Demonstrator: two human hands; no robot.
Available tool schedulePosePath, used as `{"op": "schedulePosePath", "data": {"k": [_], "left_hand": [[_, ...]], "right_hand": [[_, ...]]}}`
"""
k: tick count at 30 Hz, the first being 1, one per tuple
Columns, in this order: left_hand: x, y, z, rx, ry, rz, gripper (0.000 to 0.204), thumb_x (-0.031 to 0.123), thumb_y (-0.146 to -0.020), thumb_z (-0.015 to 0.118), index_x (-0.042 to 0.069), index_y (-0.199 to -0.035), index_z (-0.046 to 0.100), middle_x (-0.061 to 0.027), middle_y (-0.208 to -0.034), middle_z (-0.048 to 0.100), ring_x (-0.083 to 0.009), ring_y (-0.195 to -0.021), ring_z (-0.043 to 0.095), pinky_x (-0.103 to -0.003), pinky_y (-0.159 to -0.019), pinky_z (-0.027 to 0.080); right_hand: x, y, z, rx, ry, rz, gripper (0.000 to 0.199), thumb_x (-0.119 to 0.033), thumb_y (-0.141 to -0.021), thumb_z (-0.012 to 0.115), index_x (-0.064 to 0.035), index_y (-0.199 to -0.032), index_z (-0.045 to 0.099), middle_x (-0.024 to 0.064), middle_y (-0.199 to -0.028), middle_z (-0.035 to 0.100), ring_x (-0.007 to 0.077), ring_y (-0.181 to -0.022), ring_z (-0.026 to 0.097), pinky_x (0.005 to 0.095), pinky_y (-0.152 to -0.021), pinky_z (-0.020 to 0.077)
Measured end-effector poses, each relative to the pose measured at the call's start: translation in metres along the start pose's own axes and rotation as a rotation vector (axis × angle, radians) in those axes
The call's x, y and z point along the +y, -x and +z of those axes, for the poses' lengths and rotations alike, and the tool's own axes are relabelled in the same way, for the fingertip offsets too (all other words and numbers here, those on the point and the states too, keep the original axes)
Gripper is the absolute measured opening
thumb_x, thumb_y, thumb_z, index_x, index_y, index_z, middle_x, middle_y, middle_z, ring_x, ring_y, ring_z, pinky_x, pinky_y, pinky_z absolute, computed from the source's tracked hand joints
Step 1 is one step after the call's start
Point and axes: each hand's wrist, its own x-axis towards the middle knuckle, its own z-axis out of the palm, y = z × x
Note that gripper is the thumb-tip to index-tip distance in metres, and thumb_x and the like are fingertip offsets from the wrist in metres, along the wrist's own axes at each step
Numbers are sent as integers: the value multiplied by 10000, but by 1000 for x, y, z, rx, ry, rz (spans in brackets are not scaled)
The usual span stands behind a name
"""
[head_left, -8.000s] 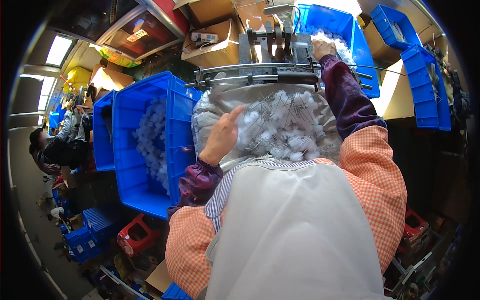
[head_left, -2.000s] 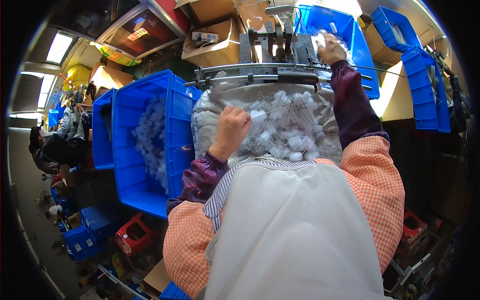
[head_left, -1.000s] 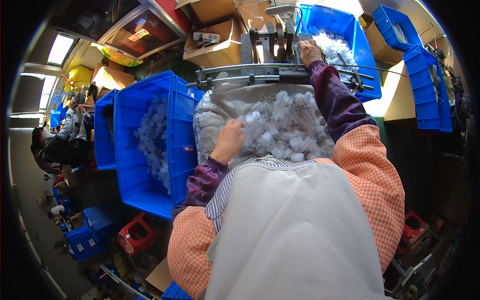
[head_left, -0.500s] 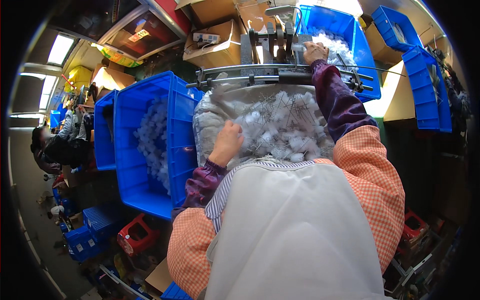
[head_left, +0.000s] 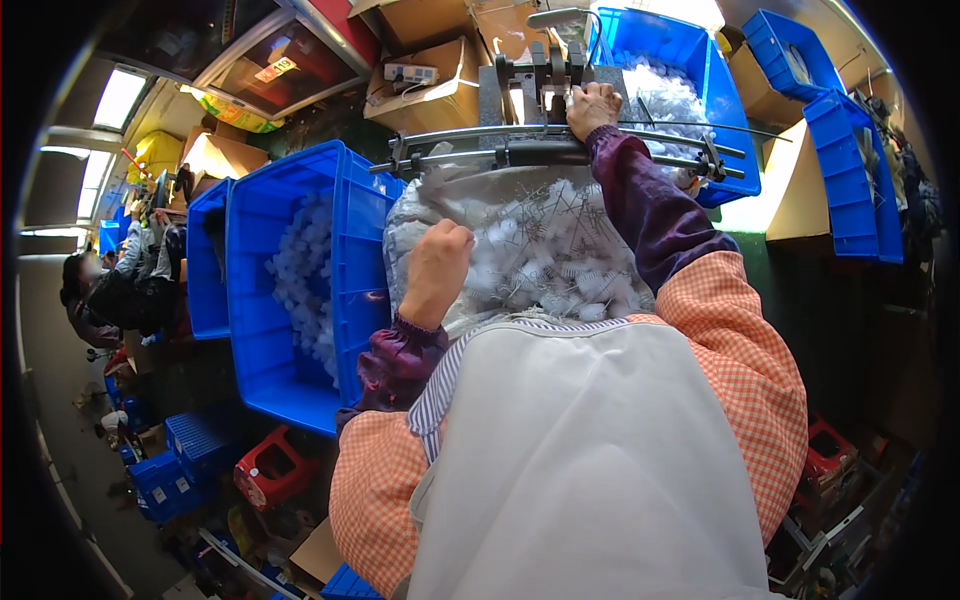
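My right hand (head_left: 595,110) is at the right side of a dark metal bench device (head_left: 497,95), its fingers bent closed against the upright plates. What those fingers hold, if anything, is hidden. My left hand (head_left: 438,268) hovers over the left part of a cloth-lined tray (head_left: 403,235) in front of me, fingers curled together with the tips turned inward. Anything pinched there is too small to make out. In the tray lies a heap of thin metal pins (head_left: 545,220) mixed with small whitish translucent plastic pieces (head_left: 585,290).
Metal rods (head_left: 450,158) cross between the tray and the device. To the left stands a large blue bin (head_left: 285,385) of white plastic pieces. Another blue bin (head_left: 725,90) with similar pieces is at the far right. Cardboard boxes (head_left: 450,95) and a red stool (head_left: 275,468) stand around.
My right hand has moved left, from the device's right edge in against its plates. The left hand has risen slightly away from me and left, its fingers more curled.
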Motion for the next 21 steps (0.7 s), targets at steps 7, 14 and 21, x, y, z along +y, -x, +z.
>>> {"op": "schedulePosePath", "data": {"k": [7,14,21], "left_hand": [[-9,-5,-29,15,189,-50,78,87,-763,619,18,-798,629,-123,-761,613,-266,-697,605,-326,-631,475],[-8,-10,-23,-36,549,-165,95,60,-779,641,-12,-842,644,-87,-740,645,-113,-659,606,-230,-588,465],[15,-25,-10,-71,678,-57,73,34,-787,645,-11,-844,645,-31,-721,642,-67,-671,591,-190,-598,457]], "right_hand": [[16,1,-5,-32,-14,21,309,-298,-788,517,-124,-1028,602,89,-1096,531,267,-1111,418,432,-918,275],[67,-10,-8,-124,-116,92,310,-258,-807,481,-105,-1064,566,106,-1120,554,278,-1087,521,431,-887,372],[106,-40,-43,9,-46,307,363,-230,-804,508,-106,-1144,488,192,-1067,571,355,-954,586,467,-777,464]]}}
